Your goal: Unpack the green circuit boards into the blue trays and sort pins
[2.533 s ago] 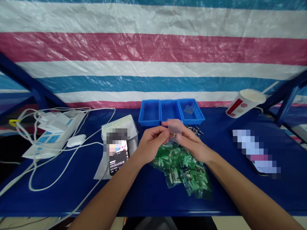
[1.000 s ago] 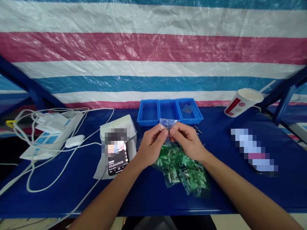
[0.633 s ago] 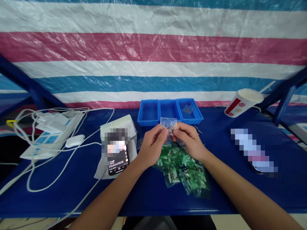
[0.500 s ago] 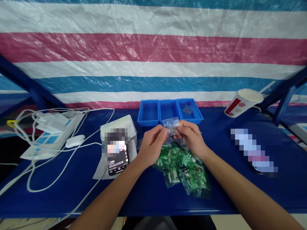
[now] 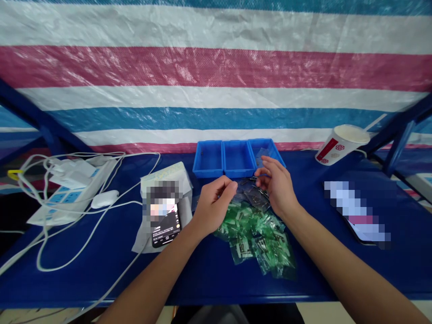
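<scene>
My left hand [image 5: 216, 202] is closed, thumb against the curled fingers, with nothing visible in it, left of the small clear bags. My right hand [image 5: 278, 186] has its fingers apart and holds nothing, just in front of the right blue bin. Between the hands lie clear bags with small dark metal parts [image 5: 257, 197]. Nearer the front is a pile of green bags [image 5: 270, 247] with screw-like pieces inside. Three joined blue bins [image 5: 238, 158] stand behind; a clear bag [image 5: 261, 155] shows in the right one, partly behind my right fingers.
On the blue table [image 5: 111, 283], a phone [image 5: 167, 227] leans on a tissue pack [image 5: 165, 173] at the left. Beyond are a power strip [image 5: 64, 198], white cables and an earphone case [image 5: 105, 199]. At the right are a paper cup [image 5: 340, 146] and another phone [image 5: 357, 216].
The clear bag that both hands held is no longer between them. My right hand has let go, opened and moved slightly right; my left hand has stayed nearly in place.
</scene>
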Motion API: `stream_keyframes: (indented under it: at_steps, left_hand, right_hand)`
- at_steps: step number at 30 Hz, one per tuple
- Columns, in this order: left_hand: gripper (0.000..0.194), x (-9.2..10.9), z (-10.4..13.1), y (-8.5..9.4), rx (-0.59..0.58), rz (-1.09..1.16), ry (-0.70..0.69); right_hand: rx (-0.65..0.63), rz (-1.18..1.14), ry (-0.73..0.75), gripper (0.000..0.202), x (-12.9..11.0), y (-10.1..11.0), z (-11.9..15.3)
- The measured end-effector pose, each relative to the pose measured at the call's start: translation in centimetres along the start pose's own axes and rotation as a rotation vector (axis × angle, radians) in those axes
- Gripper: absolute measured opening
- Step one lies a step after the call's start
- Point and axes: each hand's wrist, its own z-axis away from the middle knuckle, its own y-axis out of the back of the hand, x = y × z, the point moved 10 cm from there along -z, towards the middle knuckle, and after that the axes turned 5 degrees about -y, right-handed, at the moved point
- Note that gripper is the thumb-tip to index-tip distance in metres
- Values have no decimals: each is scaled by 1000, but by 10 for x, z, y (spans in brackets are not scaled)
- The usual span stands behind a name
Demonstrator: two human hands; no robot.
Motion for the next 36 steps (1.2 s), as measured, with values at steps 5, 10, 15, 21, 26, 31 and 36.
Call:
stream_keyframes:
  at_steps: [5,10,15,21,26,31,36]
  left_hand:
    - [35,-1,1,2,-4,-13,-6]
    - [34,0,2,-1,-39,-60,-11]
    - [33,3,1,-6,-77,-117,-7]
    - [31,7,-1,-3,-63,-155,-46]
    - [32,6,-1,-6,-84,-169,-50]
    - [31,8,-1,-8,-101,-178,-52]
    - [31,13,-2,-6,-84,-192,-65]
  right_hand:
    - [69,-37,123,29,-16,8,0]
    - [224,-50,394,12,-45,42,-6]
    - [206,585,695,19,-81,19,-13]
    - [72,1831,691,29,-73,-52,-52]
    - [-7,2095,466,31,-50,-52,-80]
    - [-44,2054,386,30,-39,-44,-88]
    - [16,1942,417,33,-58,-43,-85]
